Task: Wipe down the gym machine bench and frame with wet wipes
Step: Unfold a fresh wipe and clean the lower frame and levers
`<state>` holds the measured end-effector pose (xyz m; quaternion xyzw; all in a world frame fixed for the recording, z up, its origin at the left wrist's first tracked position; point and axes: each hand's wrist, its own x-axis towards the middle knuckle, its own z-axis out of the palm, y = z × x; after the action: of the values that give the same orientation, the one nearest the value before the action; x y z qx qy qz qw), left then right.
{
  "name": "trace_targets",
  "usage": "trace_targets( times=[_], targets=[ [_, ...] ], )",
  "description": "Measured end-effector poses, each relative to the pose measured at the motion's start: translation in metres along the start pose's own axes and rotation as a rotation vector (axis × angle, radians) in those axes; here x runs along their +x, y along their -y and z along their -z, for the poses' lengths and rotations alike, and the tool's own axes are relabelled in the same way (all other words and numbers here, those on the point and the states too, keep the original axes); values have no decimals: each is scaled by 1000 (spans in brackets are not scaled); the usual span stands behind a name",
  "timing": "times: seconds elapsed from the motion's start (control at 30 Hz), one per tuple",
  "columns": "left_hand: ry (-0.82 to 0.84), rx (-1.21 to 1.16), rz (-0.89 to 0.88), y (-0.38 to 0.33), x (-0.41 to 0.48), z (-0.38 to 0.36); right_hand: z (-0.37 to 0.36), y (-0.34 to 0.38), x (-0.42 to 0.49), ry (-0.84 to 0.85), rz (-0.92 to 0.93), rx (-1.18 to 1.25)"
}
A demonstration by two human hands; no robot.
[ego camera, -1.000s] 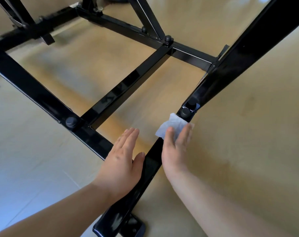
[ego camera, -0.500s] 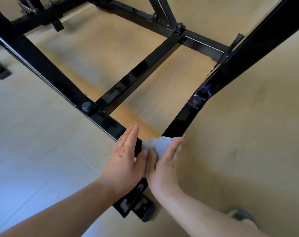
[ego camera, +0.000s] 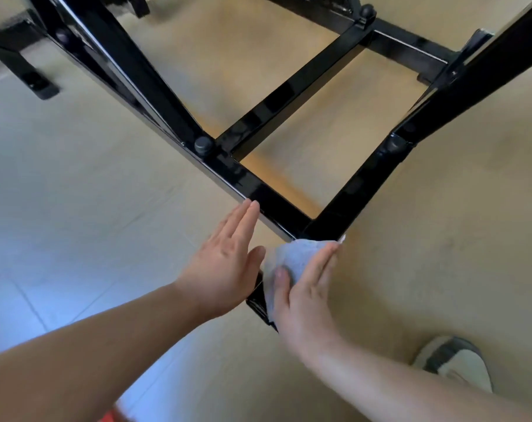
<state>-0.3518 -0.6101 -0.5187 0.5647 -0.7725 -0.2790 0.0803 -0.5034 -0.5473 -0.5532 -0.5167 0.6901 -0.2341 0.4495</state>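
- R hand [ego camera: 304,293] is pressing a wipe [ego camera: 298,254] flat onto the frame [ego camera: 267,196] at its near corner, where the two side rails are meeting. Fingers are lying straight & together, thumb also on the wipe, nothing curling round it.
- Wipe is looking pale blue-white & crumpled, bunching under the fingers. One edge is poking out past the fingertips, and the lower part is draping down over the rail end.
- L hand [ego camera: 225,263] is lying flat just beside it, fingers straight & closed up, holding nothing. Its fingertips are touching the rail's outer edge, thumb reaching nearly to the wipe.
- Frame is showing as glossy black square tube, w/ light glinting along the edges.
- A crossbar [ego camera: 289,92] is running btwn the rails, and a round dark bolt cap [ego camera: 203,145] is sitting on the L joint.
- Frame is standing on a pale beige floor [ego camera: 75,193].
- A shoe [ego camera: 453,363] is showing at the bottom R, well apart from the corner.
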Motion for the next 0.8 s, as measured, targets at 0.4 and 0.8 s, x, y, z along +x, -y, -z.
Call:
trace_targets(
  times=[0.4,0.8],
  targets=[
    [31,-31,110,23,-23,18,20,-15,34,-118,64,-288],
    [-24,-90,209,31,-8,26,5,6,64,-28,578,-982]
  ],
)
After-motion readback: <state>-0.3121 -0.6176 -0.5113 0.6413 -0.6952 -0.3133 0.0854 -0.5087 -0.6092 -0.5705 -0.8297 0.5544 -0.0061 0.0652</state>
